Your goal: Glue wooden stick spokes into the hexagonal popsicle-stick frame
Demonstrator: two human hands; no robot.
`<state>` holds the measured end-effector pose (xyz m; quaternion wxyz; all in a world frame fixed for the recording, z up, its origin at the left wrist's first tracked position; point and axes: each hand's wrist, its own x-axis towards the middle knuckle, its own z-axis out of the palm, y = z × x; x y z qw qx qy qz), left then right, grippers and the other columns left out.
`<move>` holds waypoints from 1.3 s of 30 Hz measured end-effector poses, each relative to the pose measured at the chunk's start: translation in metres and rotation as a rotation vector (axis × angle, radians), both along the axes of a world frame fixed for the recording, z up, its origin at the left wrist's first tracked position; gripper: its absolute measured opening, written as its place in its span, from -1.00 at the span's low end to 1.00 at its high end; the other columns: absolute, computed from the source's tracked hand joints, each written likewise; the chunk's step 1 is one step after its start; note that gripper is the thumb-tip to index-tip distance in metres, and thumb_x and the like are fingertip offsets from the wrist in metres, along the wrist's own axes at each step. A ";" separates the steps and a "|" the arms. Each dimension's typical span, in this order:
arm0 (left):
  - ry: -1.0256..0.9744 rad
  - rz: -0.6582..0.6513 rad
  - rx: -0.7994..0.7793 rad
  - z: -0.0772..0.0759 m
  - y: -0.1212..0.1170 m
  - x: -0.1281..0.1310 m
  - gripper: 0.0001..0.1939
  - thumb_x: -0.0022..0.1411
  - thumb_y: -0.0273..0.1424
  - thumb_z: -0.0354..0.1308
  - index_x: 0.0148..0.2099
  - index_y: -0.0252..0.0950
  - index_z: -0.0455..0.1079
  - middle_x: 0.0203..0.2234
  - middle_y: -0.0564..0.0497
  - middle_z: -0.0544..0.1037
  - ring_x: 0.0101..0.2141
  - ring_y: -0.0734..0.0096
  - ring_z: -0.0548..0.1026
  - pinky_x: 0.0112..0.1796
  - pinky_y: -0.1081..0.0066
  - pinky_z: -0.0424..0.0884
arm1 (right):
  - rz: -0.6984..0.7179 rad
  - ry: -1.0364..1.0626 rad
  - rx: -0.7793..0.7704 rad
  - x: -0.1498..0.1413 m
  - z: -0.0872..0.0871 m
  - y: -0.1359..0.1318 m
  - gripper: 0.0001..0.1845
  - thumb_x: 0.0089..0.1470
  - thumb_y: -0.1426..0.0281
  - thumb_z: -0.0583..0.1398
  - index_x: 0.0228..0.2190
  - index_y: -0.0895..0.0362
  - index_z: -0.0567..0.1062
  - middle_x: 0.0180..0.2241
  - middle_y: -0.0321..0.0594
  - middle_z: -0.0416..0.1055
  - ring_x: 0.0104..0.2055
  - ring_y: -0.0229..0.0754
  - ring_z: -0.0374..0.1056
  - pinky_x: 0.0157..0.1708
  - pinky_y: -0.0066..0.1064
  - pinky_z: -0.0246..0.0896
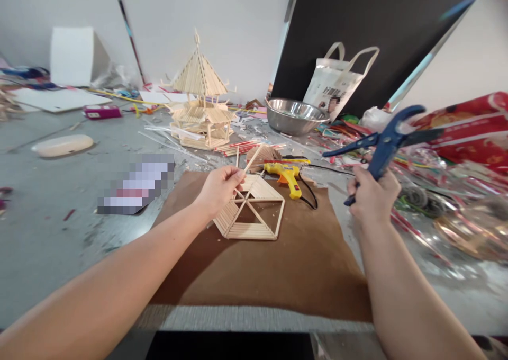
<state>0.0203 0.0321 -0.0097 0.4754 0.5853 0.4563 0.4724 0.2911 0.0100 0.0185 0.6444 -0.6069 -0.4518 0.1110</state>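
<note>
My left hand (219, 189) pinches a thin wooden stick (252, 159) that points up and to the right, just above a hexagonal frame of wooden sticks (249, 207) lying on a brown sheet (278, 264). My right hand (372, 195) is closed round the handles of blue cutting pliers (384, 139), held up at the right with the jaws apart. A yellow glue gun (286, 176) lies between the two hands, behind the frame.
A finished stick pagoda (201, 106) stands further back. A steel bowl (295, 115) and a white tote bag (335, 82) sit behind the glue gun. Red wrappers and loose sticks crowd the right side. A pale oval object (62, 144) lies at the left.
</note>
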 end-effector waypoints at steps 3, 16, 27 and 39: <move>0.020 0.074 0.062 -0.004 0.003 -0.001 -0.80 0.03 -0.30 0.00 -0.40 -0.36 0.30 -0.54 0.04 0.39 -0.49 0.55 0.36 -0.50 0.55 0.25 | 0.351 0.386 0.049 -0.019 0.003 -0.004 -0.82 -0.22 0.42 0.09 -0.43 0.11 0.33 -0.75 -0.51 -0.05 -0.82 -0.44 -0.13 -0.77 -0.51 -0.25; -0.048 0.008 -0.024 -0.002 -0.010 0.009 -0.86 0.09 -0.35 -0.07 -0.39 -0.33 0.21 -0.79 0.18 0.22 -0.79 0.64 0.23 -0.75 0.62 0.12 | 0.924 0.483 -0.226 -0.078 -0.017 -0.025 -0.71 -0.25 0.51 0.11 -0.37 0.08 0.42 -0.38 -0.30 0.36 -0.61 -0.36 0.21 -0.66 -0.48 0.04; 0.004 -0.022 0.092 -0.012 -0.018 0.021 -0.81 0.07 -0.31 -0.06 -0.47 -0.32 0.22 -0.67 0.15 0.25 -0.67 0.66 0.16 -0.64 0.59 0.09 | 0.945 0.308 -0.276 -0.090 -0.006 -0.042 -0.90 -0.39 0.45 0.08 -0.80 0.10 0.31 -0.81 -0.40 0.10 -0.73 -0.36 0.05 -0.41 -0.28 0.17; 0.035 0.160 0.264 0.016 0.005 -0.016 -0.81 0.12 -0.31 -0.09 -0.45 -0.30 0.23 -0.80 0.17 0.13 -0.76 0.66 0.09 -0.71 0.56 -0.02 | 0.674 0.046 -0.156 -0.072 -0.004 -0.039 -0.75 -0.23 0.37 0.01 -0.41 0.12 0.35 -0.46 -0.23 0.33 -0.36 -0.16 0.28 -0.37 -0.30 0.17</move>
